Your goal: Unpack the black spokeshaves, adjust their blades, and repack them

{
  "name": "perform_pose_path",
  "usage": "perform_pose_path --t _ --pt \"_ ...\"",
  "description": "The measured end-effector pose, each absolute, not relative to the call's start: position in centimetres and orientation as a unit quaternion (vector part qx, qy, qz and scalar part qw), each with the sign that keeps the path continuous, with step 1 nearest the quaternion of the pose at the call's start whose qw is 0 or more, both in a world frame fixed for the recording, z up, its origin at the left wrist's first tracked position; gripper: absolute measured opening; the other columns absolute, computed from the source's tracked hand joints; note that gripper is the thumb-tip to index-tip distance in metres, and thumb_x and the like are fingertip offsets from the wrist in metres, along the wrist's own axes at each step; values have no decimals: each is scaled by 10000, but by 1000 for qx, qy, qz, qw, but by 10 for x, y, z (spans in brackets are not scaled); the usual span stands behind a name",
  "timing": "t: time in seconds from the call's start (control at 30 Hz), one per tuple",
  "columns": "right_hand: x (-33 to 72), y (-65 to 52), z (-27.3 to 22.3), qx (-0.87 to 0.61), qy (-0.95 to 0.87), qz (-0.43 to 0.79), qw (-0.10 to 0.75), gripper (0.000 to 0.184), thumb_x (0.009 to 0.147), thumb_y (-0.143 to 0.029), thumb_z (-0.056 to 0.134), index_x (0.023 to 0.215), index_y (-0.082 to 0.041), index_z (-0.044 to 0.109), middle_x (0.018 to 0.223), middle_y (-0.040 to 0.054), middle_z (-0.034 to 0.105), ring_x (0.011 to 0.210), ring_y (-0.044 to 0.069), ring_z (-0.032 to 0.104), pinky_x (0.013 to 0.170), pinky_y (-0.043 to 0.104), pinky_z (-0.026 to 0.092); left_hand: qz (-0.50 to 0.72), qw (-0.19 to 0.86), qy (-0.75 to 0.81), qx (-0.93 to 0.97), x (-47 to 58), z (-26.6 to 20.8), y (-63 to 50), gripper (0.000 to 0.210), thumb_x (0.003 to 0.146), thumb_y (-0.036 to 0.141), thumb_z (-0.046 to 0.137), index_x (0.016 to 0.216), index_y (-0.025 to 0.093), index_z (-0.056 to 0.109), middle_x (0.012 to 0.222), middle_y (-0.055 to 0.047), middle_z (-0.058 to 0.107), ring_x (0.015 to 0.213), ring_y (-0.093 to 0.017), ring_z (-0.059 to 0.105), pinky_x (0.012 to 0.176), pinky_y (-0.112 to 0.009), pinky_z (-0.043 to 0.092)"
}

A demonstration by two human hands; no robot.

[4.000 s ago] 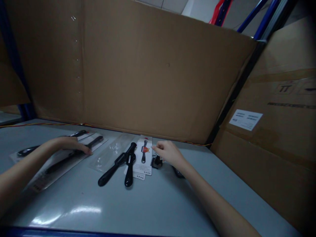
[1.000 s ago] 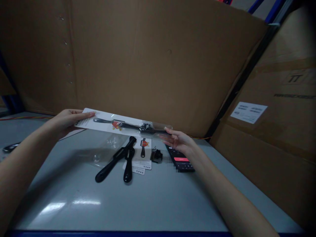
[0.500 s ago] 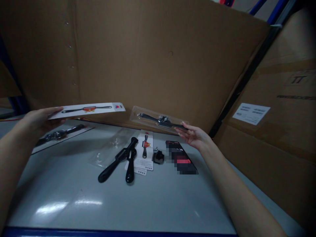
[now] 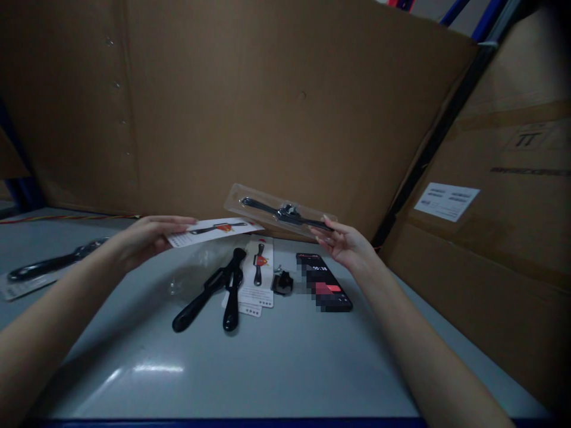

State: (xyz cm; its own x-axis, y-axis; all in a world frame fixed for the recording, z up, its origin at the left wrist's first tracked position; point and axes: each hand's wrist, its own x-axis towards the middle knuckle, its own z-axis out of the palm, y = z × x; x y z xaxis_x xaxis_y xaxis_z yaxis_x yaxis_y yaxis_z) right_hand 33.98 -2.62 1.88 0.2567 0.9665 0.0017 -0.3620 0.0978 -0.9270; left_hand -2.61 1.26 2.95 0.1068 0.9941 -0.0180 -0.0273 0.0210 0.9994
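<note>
My left hand (image 4: 145,241) grips a white printed backing card (image 4: 214,231) by its left end, above the table. In my right hand (image 4: 345,241) is a clear plastic blister tray (image 4: 235,193) with a black spokeshave (image 4: 263,208) in it, pinched at its right end. Below them, two loose black spokeshaves (image 4: 198,303) lie crossed on the table. They partly cover a couple of printed cards (image 4: 263,291). A small dark metal part (image 4: 282,283) sits right of the cards. Behind the loose tools lies crumpled clear plastic packaging (image 4: 190,267).
A phone (image 4: 328,285) with a lit screen lies on the grey table (image 4: 267,374), right of centre. Another packaged spokeshave (image 4: 49,267) is at the left. Tall cardboard (image 4: 214,107) stands at the back, and a large carton (image 4: 468,267) closes the right side.
My left hand has moved right with the card, bringing it over the plastic packaging and closer to the blister tray. The right hand still holds the tray, nearly in place.
</note>
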Motion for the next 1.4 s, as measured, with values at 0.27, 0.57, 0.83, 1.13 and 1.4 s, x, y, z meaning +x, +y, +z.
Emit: perform_pose_path --t 0.27,0.57,0.83,1.13,1.4 --pt "337 -31 25 -422 -329 514 671 116 742 -153 600 851 -187 577 763 38 694 705 162 672 490 205 536 297 640 336 625 48 17 -38 522 688 266 651 1185 182 518 1194 -83 576 1063 -211 549 935 -305 396" --pt "328 -29 22 -436 -337 533 642 140 725 -156 615 860 -185 588 773 29 688 697 158 669 498 206 516 343 335 472 740 35 18 -7 458 592 254 612 1045 194 584 1205 -88 555 1148 -300 450 952 -434 341" --pt "304 -33 15 -415 -381 588 581 186 682 -180 647 862 -194 601 798 12 681 660 156 662 437 196 483 318 678 358 557 21 34 13 324 720 326 568 989 150 612 931 -138 665 839 -272 633 726 -389 493" --pt "278 -38 3 -362 -473 613 519 302 652 -276 691 927 -195 594 774 32 676 690 175 659 448 195 463 110 708 283 638 41 25 -27 219 757 304 528 898 181 643 725 -77 678 443 -124 553 353 -185 365" --pt "292 -15 1 -397 -380 571 609 196 768 -347 583 880 -187 598 758 -3 642 608 69 617 397 114 413 306 576 432 623 -9 24 17 138 738 262 549 796 144 594 685 -82 659 375 -82 476 284 -144 232"
